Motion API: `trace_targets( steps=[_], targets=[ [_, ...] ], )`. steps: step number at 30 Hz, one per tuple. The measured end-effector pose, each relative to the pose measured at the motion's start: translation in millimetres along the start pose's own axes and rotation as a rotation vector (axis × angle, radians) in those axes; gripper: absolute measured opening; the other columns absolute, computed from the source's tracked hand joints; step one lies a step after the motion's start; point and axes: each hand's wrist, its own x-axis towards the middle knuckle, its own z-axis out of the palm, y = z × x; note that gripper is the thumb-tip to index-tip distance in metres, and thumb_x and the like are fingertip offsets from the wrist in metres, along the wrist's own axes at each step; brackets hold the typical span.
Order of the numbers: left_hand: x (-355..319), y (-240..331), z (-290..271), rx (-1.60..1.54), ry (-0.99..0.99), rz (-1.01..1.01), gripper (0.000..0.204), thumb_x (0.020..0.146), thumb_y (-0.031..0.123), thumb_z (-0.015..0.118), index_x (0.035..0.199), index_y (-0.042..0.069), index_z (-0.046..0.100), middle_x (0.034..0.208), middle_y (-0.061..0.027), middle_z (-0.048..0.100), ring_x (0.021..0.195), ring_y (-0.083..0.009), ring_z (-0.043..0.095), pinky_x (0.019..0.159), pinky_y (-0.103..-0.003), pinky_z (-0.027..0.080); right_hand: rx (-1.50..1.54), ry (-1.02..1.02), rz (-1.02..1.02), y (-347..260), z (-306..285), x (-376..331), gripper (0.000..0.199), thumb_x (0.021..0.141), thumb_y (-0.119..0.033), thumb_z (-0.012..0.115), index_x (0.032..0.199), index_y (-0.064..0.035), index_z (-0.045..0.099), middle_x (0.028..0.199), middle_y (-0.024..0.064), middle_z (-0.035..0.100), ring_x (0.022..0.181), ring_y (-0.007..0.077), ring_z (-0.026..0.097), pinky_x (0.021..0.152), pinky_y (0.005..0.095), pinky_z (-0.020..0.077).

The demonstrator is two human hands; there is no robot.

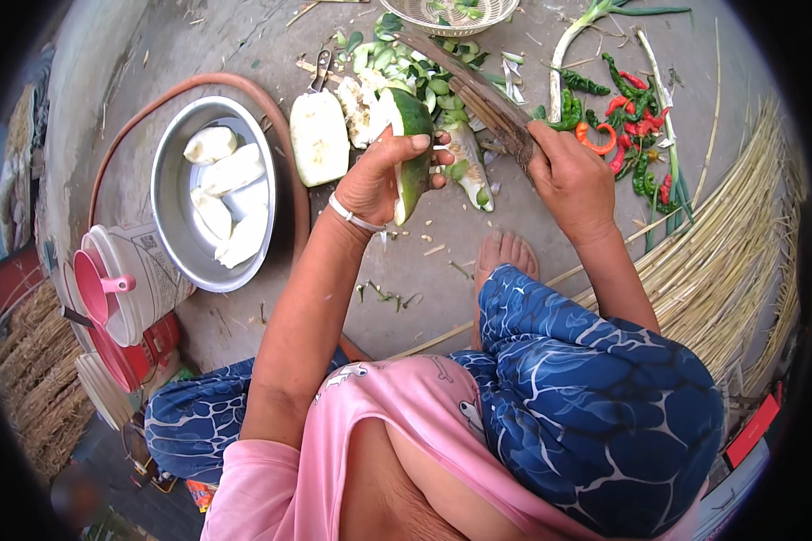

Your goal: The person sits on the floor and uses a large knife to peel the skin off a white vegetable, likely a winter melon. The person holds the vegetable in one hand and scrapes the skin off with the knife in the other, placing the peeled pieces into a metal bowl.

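My left hand is closed round a thick, green-skinned gourd piece, its pale flesh facing left. My right hand grips the near end of a long, dark brown, rough, wooden-looking tool; its exact kind is unclear. The tool slants up and left, its far end over the peelings, apart from the gourd piece. Left of my left hand lies a large pale gourd half, cut face up. A seedy piece of gourd core lies on the ground between my hands.
A metal basin at the left holds several peeled white pieces. An orange-brown hose curves round it. Pink and white buckets stand nearer. Green peelings lie beside a woven basket. Red and green peppers and dry stalks lie right.
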Motion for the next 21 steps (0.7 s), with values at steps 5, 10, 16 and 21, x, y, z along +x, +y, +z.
trace_targets(
  steps=[5, 10, 16, 21],
  targets=[
    [5.6, -16.4, -20.5, -0.190, -0.219, 0.075, 0.052, 0.089, 0.028, 0.071, 0.133, 0.008, 0.053, 0.122, -0.0132, 0.063, 0.108, -0.0266, 0.062, 0.086, -0.044, 0.053, 0.235, 0.211, -0.111, -29.7, -19.0, 2.9, 0.046, 0.066, -0.009, 0.071, 0.111, -0.0121, 0.066, 0.070, 0.0054, 0.055, 0.063, 0.0260, 0.060, 0.055, 0.0380, 0.0475],
    [-0.1, -11.7, -28.1, -0.344, 0.050, 0.166, 0.058, 0.087, 0.034, 0.074, 0.135, 0.011, 0.051, 0.128, -0.0109, 0.060, 0.112, -0.0256, 0.059, 0.088, -0.045, 0.052, 0.164, 0.149, -0.339, -49.7, -18.3, 10.2, 0.043, 0.067, -0.010, 0.066, 0.110, -0.0141, 0.068, 0.064, 0.0014, 0.047, 0.056, 0.0196, 0.054, 0.050, 0.0326, 0.0427],
    [-12.8, -1.3, -20.4, -0.293, 0.024, 0.181, 0.058, 0.087, 0.033, 0.074, 0.135, 0.011, 0.050, 0.128, -0.0104, 0.059, 0.112, -0.0246, 0.058, 0.087, -0.044, 0.051, 0.120, 0.157, -0.404, -58.3, -12.3, 12.2, 0.035, 0.073, -0.013, 0.063, 0.108, -0.0155, 0.069, 0.062, -0.0018, 0.044, 0.055, 0.0146, 0.053, 0.049, 0.0306, 0.0403],
    [-13.5, -5.9, -19.5, -0.268, 0.026, 0.172, 0.059, 0.087, 0.032, 0.074, 0.135, 0.012, 0.049, 0.128, -0.0100, 0.059, 0.112, -0.0237, 0.058, 0.086, -0.042, 0.051, 0.089, 0.122, -0.405, -56.6, -11.3, 11.2, 0.034, 0.075, -0.013, 0.062, 0.108, -0.0172, 0.069, 0.062, -0.0016, 0.044, 0.055, 0.0148, 0.053, 0.049, 0.0307, 0.0411]
  ],
)
